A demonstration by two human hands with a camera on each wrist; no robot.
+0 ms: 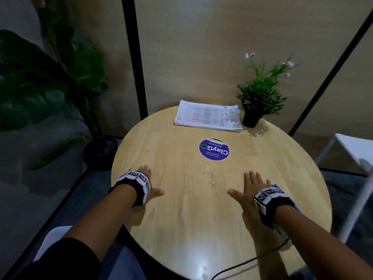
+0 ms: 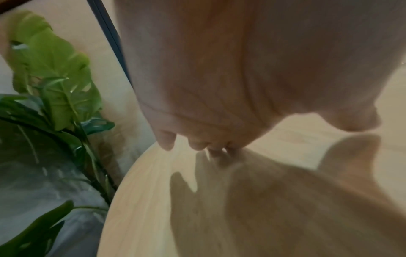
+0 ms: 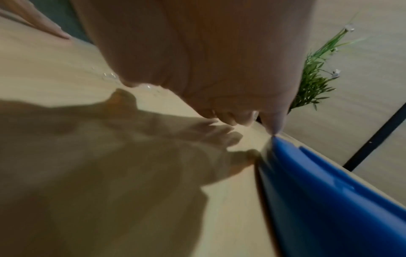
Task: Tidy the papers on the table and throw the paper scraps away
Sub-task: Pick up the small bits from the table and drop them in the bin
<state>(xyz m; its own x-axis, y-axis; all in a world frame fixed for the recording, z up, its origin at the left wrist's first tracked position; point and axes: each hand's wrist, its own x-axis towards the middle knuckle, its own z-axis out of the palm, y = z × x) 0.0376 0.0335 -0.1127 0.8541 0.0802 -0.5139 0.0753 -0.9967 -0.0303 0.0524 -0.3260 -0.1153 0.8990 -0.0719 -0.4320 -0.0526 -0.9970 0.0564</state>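
Round wooden table by beige wall, stacked papers at back, left hand and right hand flat, empty

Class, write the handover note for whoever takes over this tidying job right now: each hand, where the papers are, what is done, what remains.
Left hand: open, flat on the table, holding nothing.
Right hand: open, flat on the table, holding nothing.
Paper stack: squared up at the far edge, beside the potted plant.
Done: papers look tidied; no scraps visible on the table.
Left: check the small marks mid-table; what they are is unclear.
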